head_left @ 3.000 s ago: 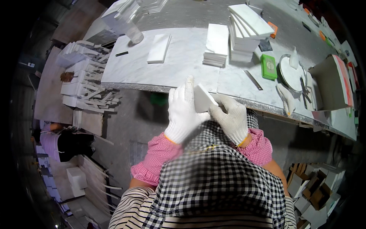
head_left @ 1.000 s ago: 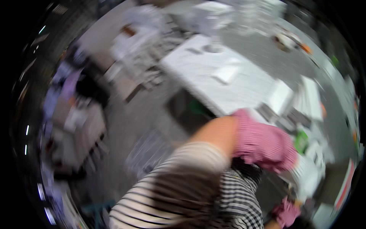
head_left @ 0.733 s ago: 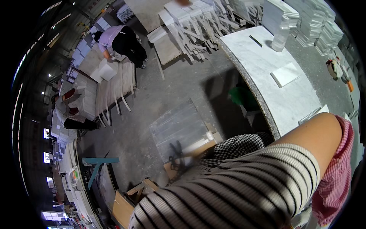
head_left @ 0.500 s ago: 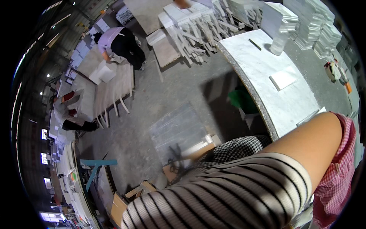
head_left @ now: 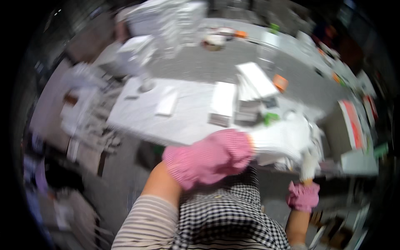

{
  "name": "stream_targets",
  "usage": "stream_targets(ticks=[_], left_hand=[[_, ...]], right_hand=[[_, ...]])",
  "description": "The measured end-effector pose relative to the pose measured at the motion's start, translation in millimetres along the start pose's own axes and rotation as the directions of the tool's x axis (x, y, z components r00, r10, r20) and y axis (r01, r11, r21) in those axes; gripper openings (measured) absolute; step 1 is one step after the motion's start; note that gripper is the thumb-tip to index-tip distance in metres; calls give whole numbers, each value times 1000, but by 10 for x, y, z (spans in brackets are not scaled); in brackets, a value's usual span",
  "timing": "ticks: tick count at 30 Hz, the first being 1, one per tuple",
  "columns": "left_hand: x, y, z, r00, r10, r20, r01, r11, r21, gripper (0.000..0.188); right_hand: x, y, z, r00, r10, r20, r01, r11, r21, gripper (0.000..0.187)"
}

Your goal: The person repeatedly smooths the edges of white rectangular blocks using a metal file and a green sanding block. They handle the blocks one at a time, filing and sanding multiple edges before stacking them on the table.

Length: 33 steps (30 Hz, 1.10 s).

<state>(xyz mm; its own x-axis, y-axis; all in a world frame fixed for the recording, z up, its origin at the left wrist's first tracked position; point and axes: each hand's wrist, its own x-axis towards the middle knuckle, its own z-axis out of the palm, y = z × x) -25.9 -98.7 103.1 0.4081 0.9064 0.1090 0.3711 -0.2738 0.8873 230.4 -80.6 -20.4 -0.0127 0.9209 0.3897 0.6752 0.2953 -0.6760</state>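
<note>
**Two gloved hands at the long grey table**

The picture is blurry, so much is hard to tell.

The big grey table (head_left: 187,121) runs across the middle of the frame. Grey floor lies behind it, and more benches full of things curve along the upper right.

White stacks of flat pieces (head_left: 222,103) sit near the table's middle. One flat white piece (head_left: 167,103) lies alone to their left.

Your left hand (head_left: 281,139), in a white glove with a pink cuff, reaches across to the table's right end. I cannot tell if its fingers are apart or closed on something.

Your right hand (head_left: 309,164) sits just below it, at the lower right. Its grip is blurred too.

No piece shows clearly in your hands, so I think the work is not finished.
</note>
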Motion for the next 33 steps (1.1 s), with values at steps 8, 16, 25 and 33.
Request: stream_targets(ticks=[8, 16, 25, 33], left_hand=[[-299, -214, 19, 890, -454, -30, 455, 888, 65, 105], [-286, -624, 161, 925, -374, -62, 361, 919, -157, 87], [-201, -779, 197, 934, -338, -114, 330, 940, -87, 90], [-100, -816, 173, 922, -361, -139, 356, 932, -65, 101]], right_hand=[[228, 112, 60, 971, 181, 153, -181, 983, -13, 31], [381, 13, 20, 945, 99, 312, -44, 983, -178, 27], [444, 132, 125, 901, 259, 349, -268, 963, -23, 34], [431, 85, 20, 907, 279, 314, -275, 960, -59, 30]])
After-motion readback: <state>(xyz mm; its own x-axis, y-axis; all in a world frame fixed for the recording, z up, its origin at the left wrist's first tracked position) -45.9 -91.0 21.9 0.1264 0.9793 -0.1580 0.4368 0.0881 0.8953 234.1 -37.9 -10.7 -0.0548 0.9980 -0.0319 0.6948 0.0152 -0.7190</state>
